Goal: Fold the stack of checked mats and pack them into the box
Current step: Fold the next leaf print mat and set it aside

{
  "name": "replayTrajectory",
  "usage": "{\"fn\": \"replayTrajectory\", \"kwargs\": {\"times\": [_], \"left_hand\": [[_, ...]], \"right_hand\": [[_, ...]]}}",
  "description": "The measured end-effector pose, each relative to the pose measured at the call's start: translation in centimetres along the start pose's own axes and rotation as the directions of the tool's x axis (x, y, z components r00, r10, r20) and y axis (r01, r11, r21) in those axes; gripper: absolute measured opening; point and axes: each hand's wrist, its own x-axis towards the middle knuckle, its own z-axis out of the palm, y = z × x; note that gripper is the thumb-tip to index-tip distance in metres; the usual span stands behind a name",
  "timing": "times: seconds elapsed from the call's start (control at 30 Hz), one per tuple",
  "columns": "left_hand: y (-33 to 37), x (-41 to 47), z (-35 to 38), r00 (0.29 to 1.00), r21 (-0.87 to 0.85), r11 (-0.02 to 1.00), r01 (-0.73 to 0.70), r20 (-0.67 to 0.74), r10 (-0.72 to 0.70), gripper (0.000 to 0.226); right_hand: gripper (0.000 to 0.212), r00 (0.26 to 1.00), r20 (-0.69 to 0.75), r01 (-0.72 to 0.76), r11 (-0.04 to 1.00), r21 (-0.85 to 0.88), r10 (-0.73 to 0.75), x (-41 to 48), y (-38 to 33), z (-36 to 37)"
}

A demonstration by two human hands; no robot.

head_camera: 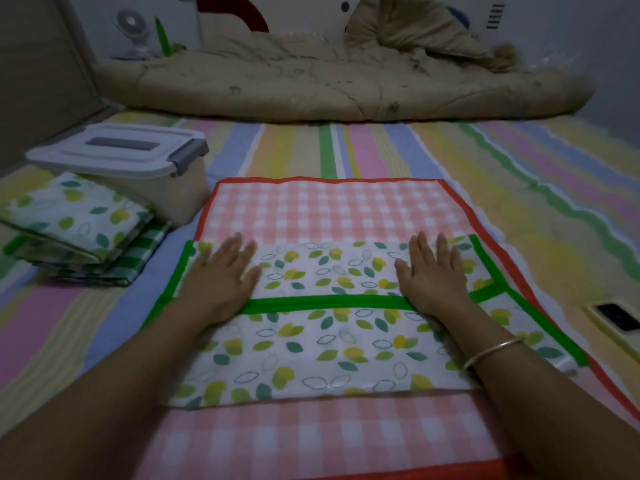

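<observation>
I am kneeling or sitting on a bed covered by a striped sheet (381, 150) in pastel pink, blue, yellow and green. Across the far end lies a bulky beige quilt (311, 88), rolled and rumpled.

Spread flat in front of me is a pink checked mat (329, 209) with a red border. It reaches from the near edge of my view to the middle of the bed. On top of it lies a smaller leaf-print mat (329, 344), white with green and yellow leaves and a green border. It is folded, and one green edge runs left to right across its middle.

To the far left, just beside the pink mat's corner, stands a cream plastic box (173, 192) with its white lid (117, 147) on. A stack of folded mats (76, 230), leaf print on top and green check beneath, lies against the box's near left side.

My left hand (221, 271) and right hand (433, 271) rest palm down on the leaf-print mat, well apart. Their fingers are straight, spread and pressing flat, gripping nothing, and both wrists cross the green edge.

A phone (620, 317) lies on the sheet at the right. A small white fan (133, 32) stands at the far left. A thin metal bangle (491, 351) circles my right wrist.
</observation>
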Motion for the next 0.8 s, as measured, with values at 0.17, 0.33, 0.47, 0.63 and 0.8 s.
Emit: {"fn": "replayTrajectory", "kwargs": {"times": [0.17, 0.33, 0.47, 0.63, 0.8], "left_hand": [[-2.3, 0.1, -0.8, 0.993, 0.038, 0.992, 0.118, -0.022, -0.117, 0.066], [4.9, -4.8, -3.0, 0.903, -0.217, 0.949, -0.23, -0.412, 0.125, 0.042], [11.0, -10.2, -3.5, 0.837, -0.287, 0.807, -0.515, -0.371, 0.402, 0.023], [11.0, -11.7, -3.0, 0.79, -0.233, 0.757, -0.61, -0.248, 0.56, 0.04], [10.4, -11.9, -2.6, 0.744, -0.148, 0.732, -0.665, -0.203, 0.636, 0.041]], "right_hand": [[0.069, 0.999, 0.007, -0.049, 0.998, -0.026, 0.049, -0.4, -0.2, -0.2], [0.07, 0.997, 0.046, -0.065, 0.998, -0.014, 0.066, -0.1, 0.0, -0.4], [0.07, 0.991, 0.117, -0.068, 0.996, 0.062, 0.06, 0.1, 0.1, -1.1], [0.067, 0.982, 0.181, -0.122, 0.911, 0.393, 0.053, 0.7, 1.3, -3.6], [0.05, 0.989, -0.142, 0.115, 0.825, 0.553, -0.042, -2.2, -0.6, -5.2]]}}
